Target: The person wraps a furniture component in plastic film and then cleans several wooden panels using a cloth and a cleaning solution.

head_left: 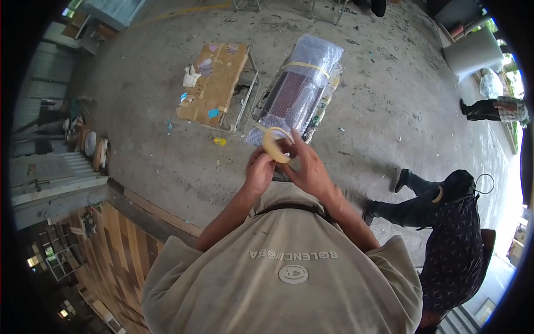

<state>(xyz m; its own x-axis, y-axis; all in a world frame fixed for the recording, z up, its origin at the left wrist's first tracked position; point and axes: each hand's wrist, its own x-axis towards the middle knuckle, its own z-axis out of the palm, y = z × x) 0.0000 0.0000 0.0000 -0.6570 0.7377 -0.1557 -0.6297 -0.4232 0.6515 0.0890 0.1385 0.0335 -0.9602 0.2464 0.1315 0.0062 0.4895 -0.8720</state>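
A roll of pale yellow tape [271, 149] is held up in front of my waist, its open ring facing partly upward. My left hand [260, 171] is closed at the near left side of the roll. My right hand [310, 170] curls around the right side, its fingers at the ring. Just beyond them lies a long package in bubble wrap [300, 92], dark inside, with a yellow tape band around its far part. The package rests on a low stand, mostly hidden beneath it.
Left of the package stands a low table topped with worn cardboard [214, 83], with scraps on it. A person in a dark patterned shirt [453, 245] is close on my right. Another person [503, 108] is farther right, near a large foam roll [475, 51]. Wood planks [119, 239] lie at left.
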